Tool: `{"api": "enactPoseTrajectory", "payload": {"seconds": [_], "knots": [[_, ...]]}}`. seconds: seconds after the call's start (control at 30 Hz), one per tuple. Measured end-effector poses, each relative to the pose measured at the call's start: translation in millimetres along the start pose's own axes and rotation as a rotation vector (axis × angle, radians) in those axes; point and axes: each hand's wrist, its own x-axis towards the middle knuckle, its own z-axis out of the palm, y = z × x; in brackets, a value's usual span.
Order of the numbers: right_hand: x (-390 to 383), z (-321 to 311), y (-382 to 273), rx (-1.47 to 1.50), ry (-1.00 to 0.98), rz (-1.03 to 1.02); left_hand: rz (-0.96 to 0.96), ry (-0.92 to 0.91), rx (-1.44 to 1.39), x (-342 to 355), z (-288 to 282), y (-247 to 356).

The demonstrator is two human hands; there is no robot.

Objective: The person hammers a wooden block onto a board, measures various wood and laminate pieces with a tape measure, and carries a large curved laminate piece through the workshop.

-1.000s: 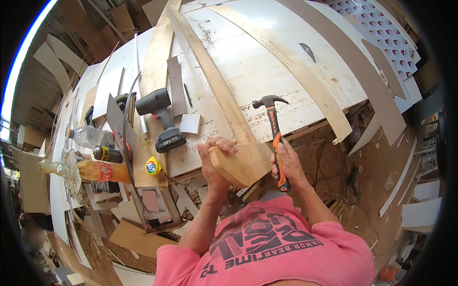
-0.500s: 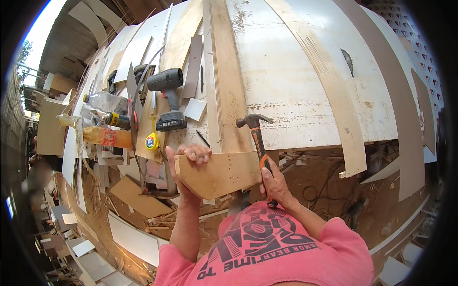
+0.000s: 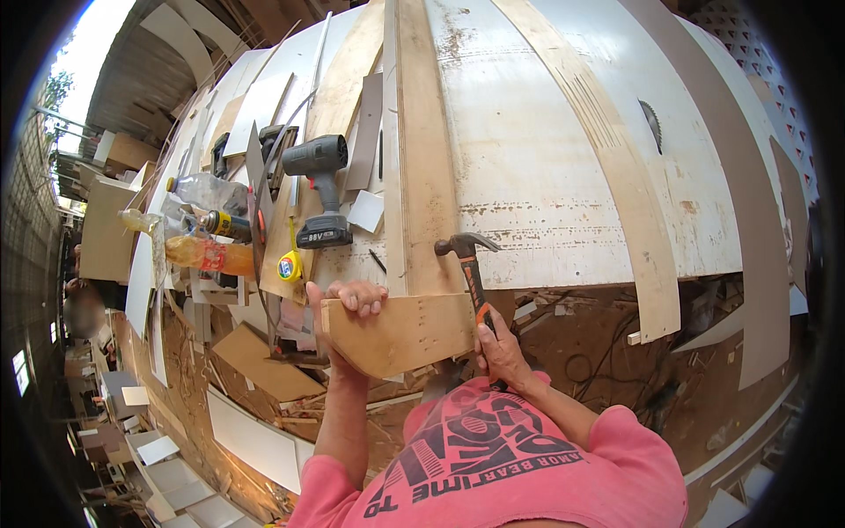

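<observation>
My left hand point(image 3: 352, 299) grips a plywood piece point(image 3: 396, 334) by its left end, fingers over the top edge. The piece has a rounded lower left corner and rows of small dots, and stands at the near end of a long wooden plank point(image 3: 422, 176). My right hand point(image 3: 497, 348) is closed around the orange-and-black handle of a claw hammer point(image 3: 471, 268), whose head is raised just above the piece's right part. Behind my left hand lie a pen point(image 3: 378, 261), a yellow tape measure point(image 3: 289, 267) and a black cordless power tool point(image 3: 324, 194).
Bottles point(image 3: 207, 255) and a spray can point(image 3: 227, 226) crowd the left of the white worktop point(image 3: 563, 220). A saw blade point(image 3: 652, 123) and long strips point(image 3: 598, 158) lie to the right. Offcuts and cables cover the floor below. A blurred person point(image 3: 84, 308) is at far left.
The view has turned. The plywood piece in my left hand now lies more level across the view, and my right hand holds the hammer more upright, slightly lower than a second ago.
</observation>
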Motion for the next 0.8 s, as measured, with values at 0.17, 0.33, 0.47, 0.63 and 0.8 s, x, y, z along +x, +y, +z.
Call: {"api": "enactPoseTrajectory", "payload": {"seconds": [0.17,0.33,0.47,0.63,0.8], "knots": [[1.0,7.9,10.1,0.045,0.048,-0.004,-0.009,0.02,0.026,-1.6,-0.4,3.3],[10.6,2.3,-0.6,-0.012,0.002,0.055,-0.016,-0.023,0.054,-8.7,-7.9,10.7],[71.4,1.9,-50.1,0.048,0.036,-0.092,-0.022,-0.066,0.102,-46.0,-18.3,17.2],[219.5,-11.6,-129.2,0.035,0.083,-0.29,-0.045,-0.01,0.093,-72.5,-20.9,24.9],[343.8,1.0,-195.0,0.209,0.134,-0.403,-0.03,0.053,0.122,-80.2,-23.5,22.6]]}}
